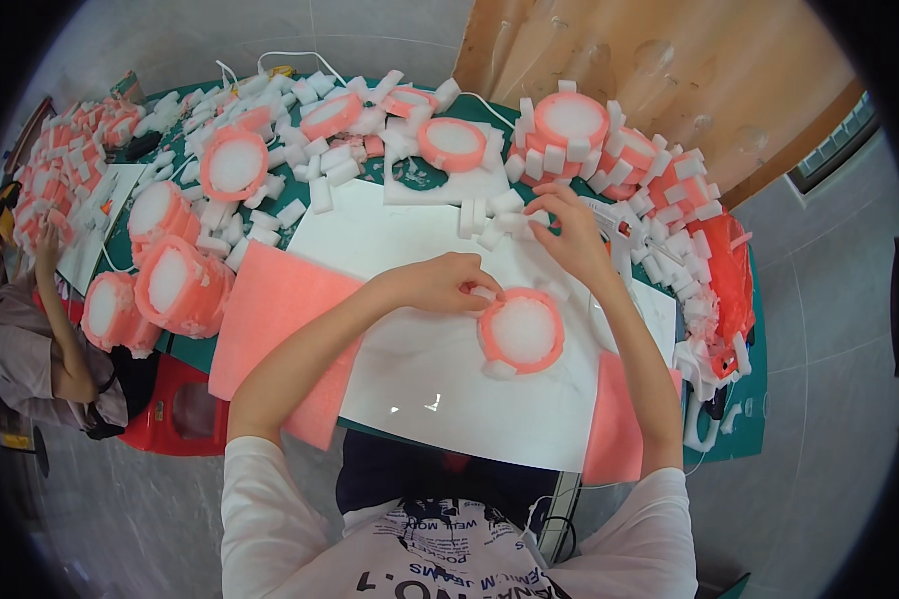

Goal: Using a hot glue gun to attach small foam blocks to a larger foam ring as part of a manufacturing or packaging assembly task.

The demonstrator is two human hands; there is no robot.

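Observation:
A round pink foam ring with a white foam disc inside lies on the white board in front of me. Small white blocks show at its lower left edge and upper right edge. At the ring's upper left rim, my left hand is closed in a pinch, with a bit of white foam block showing at the fingertips. My right hand is beyond the ring, thumb and fingers apart, beside several loose white foam blocks. Nothing shows clearly between its fingers.
Pink foam sheets lie left and right of the board. Finished-looking pink rings and heaps of white blocks crowd the green table's back. A white glue gun lies right of my right hand. Another person works at far left.

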